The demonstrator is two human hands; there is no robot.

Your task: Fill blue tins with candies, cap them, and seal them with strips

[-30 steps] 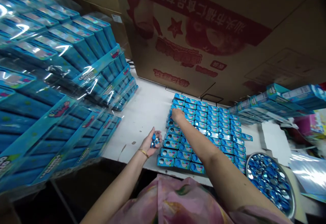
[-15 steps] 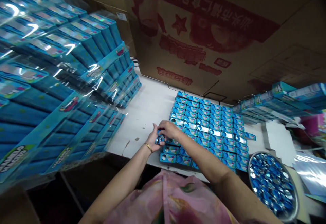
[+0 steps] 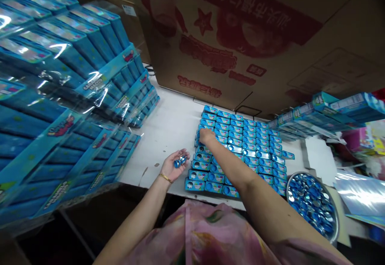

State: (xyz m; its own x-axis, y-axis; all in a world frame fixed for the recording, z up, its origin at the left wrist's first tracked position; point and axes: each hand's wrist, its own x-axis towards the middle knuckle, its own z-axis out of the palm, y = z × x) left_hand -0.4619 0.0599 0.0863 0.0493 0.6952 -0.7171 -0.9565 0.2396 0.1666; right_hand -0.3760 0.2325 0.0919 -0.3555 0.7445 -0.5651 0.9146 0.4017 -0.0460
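So the left hand point(image 3: 175, 165) is palm up with its fingers loosely apart, and a little cluster of shiny blue-and-silver discs point(image 3: 179, 162) sits in it, round and smooth like small caps. There's a thin gold bracelet point(image 3: 166, 178) on that wrist. The right hand point(image 3: 207, 135) is over the left column of the box grid, fingers bunched downward; honestly it's blurry and seen from the back, so I can't tell if there's a disc pinched in there. The blue boxes point(image 3: 249, 140) are slim, glossy printed card, packed in tight rows on the white tabletop point(image 3: 176, 114), which has some worn brown scuffs. Nearer boxes in that left column show dark and silvery round spots, while most others have blue circles. One lone box point(image 3: 288, 155) pokes out past the right side. Just beside the grid's near right corner is a round metal bowl point(image 3: 337, 221) heaped with more discs, all glinty. For room, the best spot is the strip of white surface between the grid and the plastic-wrapped stacks point(image 3: 99, 80) on the left, and the left hand is over it. A big brown cardboard carton point(image 3: 228, 72) with red print walls off the far side, and the table's front edge runs close to the pink floral top point(image 3: 216, 233).
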